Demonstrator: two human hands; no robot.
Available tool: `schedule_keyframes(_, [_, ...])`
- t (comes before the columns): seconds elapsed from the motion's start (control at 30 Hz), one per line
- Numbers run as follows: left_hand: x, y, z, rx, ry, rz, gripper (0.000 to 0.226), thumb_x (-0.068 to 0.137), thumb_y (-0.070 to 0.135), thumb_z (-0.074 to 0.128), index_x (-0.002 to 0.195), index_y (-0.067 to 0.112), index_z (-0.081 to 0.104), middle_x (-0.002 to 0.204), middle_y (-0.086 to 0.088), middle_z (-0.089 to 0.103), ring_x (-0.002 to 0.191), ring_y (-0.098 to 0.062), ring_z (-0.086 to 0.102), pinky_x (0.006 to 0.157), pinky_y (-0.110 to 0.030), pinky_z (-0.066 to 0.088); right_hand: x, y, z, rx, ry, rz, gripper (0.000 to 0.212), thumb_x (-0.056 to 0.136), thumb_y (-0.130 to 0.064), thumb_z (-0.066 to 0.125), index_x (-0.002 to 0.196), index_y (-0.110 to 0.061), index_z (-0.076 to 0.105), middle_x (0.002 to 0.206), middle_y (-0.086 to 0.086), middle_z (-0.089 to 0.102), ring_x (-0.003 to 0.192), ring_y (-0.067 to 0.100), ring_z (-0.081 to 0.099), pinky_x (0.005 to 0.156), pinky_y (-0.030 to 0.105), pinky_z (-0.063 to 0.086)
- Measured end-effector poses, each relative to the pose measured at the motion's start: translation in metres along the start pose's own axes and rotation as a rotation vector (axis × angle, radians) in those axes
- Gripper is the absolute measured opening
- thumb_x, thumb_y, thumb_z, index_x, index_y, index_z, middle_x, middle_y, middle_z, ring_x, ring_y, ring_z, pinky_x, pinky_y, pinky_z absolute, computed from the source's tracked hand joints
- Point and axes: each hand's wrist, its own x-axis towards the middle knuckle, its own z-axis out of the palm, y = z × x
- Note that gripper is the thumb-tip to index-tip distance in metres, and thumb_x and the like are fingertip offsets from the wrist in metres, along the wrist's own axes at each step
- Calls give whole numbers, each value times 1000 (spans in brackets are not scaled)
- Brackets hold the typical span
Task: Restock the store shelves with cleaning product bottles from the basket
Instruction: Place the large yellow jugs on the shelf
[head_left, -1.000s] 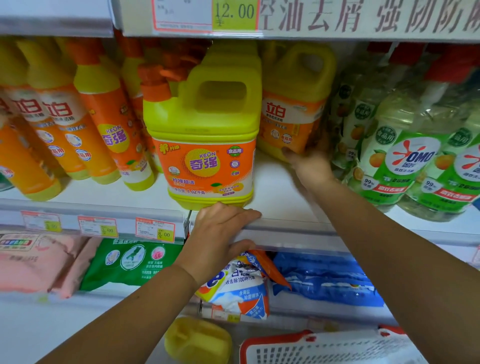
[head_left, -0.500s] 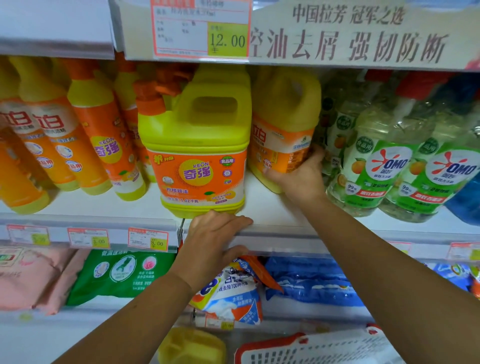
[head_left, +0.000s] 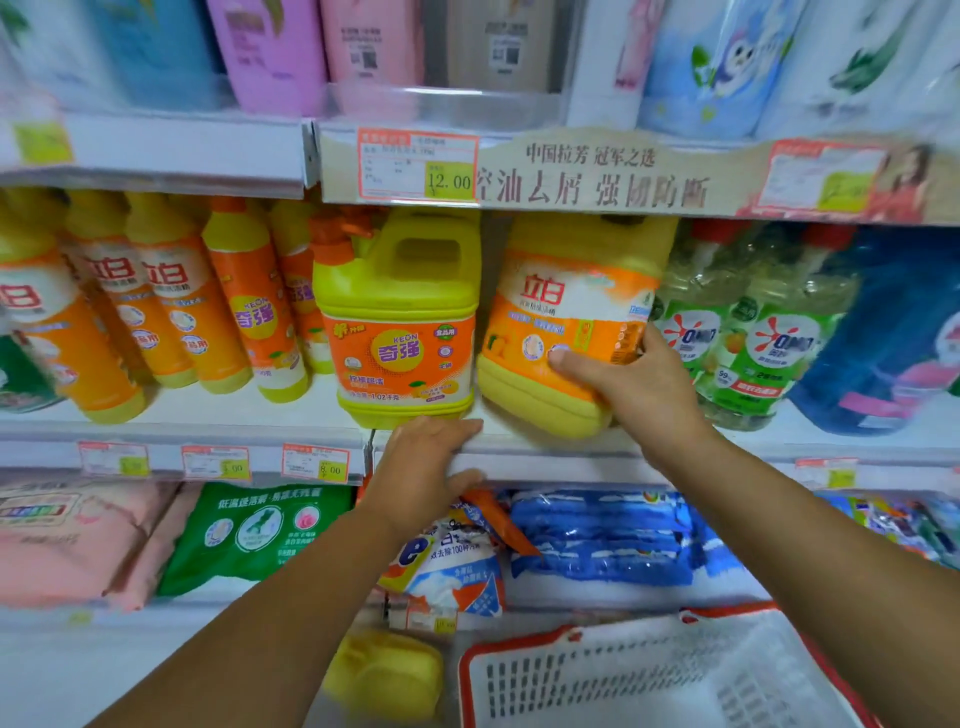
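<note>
A single wide-angle camera, worn on the person's head, gives the only view. It faces a store shelving unit square on from close by, tipped slightly down. The middle shelf (head_left: 561, 457) crosses the frame at about half height, the upper shelf (head_left: 182, 150) runs across the top part, and bags (head_left: 260, 535) on a lower level lie beneath. Both forearms enter from the bottom edge: the left hand (head_left: 426, 467) sits near the centre on the middle shelf's front edge, and the right hand (head_left: 639, 384) grips a jug (head_left: 561, 312) just right of centre. A basket (head_left: 649, 675) is cut off by the bottom right corner. The lens bows the shelf lines, and the outer parts look soft.
</note>
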Motion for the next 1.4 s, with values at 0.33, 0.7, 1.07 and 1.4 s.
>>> schedule_keyframes(0.33, [-100, 96, -51, -1201, -379, -473, 66, 69, 17, 80, 130, 20, 53, 119, -2, 71, 109, -23, 69, 86, -34, 58, -138, 5, -55, 158, -350, 209, 63, 57, -13, 83, 114, -24, 60, 103, -4, 77, 88, 12, 74, 63, 22, 58])
schedule_keyframes(0.7, [-155, 106, -53, -948, -138, -438, 100, 46, 26, 99, 129, 35, 45, 113, 10, 70, 101, -12, 70, 86, -39, 59, -154, -43, -76, -44, -352, 73, 103, 50, -29, 89, 136, -41, 34, 125, -8, 57, 103, 18, 67, 65, 40, 61])
schedule_keyframes(1.07, [-163, 97, -54, -1236, -254, -476, 86, 59, 10, 93, 133, 27, 53, 117, -6, 71, 106, -30, 69, 86, -54, 57, -154, -48, -77, -8, -434, 78, 91, 66, -18, 81, 141, -46, 38, 129, -2, 62, 102, 21, 71, 72, 44, 61])
schedule_keyframes(1.4, [-172, 89, -47, -1095, -61, -433, 85, 50, 32, 92, 124, 42, 52, 114, 3, 70, 101, -19, 70, 80, -40, 61, -145, -54, -69, -30, -408, 98, 62, 64, -38, 79, 121, -36, 54, 122, 9, 65, 102, 26, 70, 83, 43, 59])
